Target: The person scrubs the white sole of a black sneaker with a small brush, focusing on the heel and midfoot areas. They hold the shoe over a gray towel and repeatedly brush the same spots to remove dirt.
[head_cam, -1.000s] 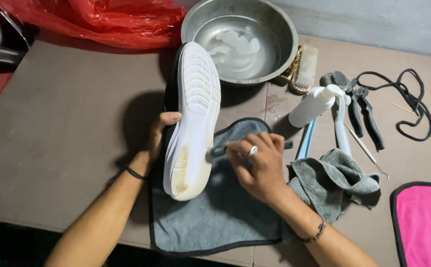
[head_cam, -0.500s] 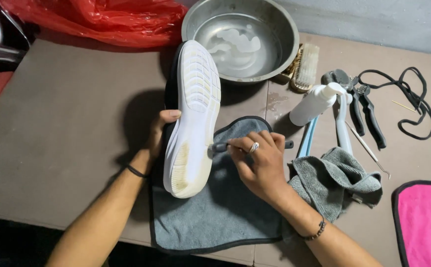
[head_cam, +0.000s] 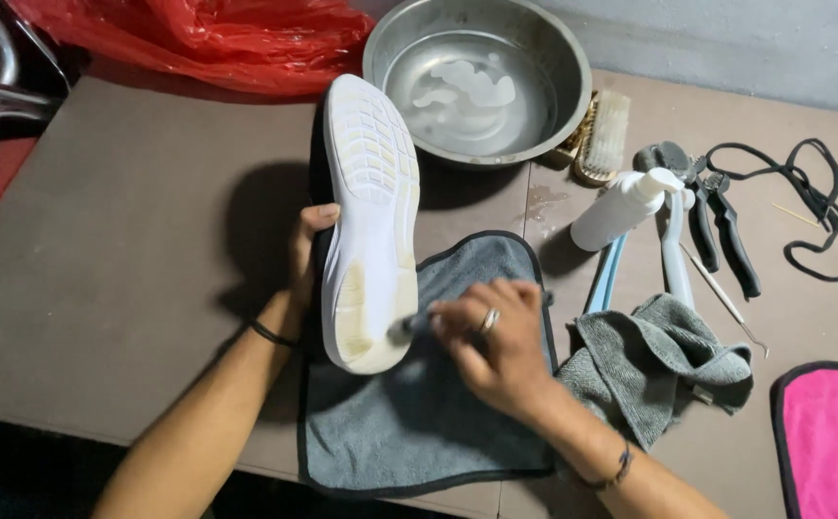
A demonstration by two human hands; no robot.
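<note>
**Q:** So what lay on the brown table (head_cam: 130,288), going from largest to smallest?

**A:** A red plastic sheet (head_cam: 198,38) at the far edge, a steel basin (head_cam: 476,82) holding shallow water, a flat grey towel (head_cam: 419,423) beneath the work, a crumpled grey cloth (head_cam: 659,370), a pink cloth (head_cam: 832,437), a white bottle (head_cam: 625,207), a scrub brush (head_cam: 603,136), pliers (head_cam: 717,226) and a black lace (head_cam: 813,207).

**Q:** And the hands?

**A:** The left hand (head_cam: 303,255) gripped a shoe (head_cam: 371,221) from its side, fingers wrapped around it, white sole facing up over the towel. The right hand (head_cam: 496,346) pinched a small dark tool (head_cam: 409,327), its tip touching the sole's heel.

**Q:** How clean was the sole?

**A:** I'd judge it partly done: the front treads looked white, while yellowish staining remained around the heel.
</note>
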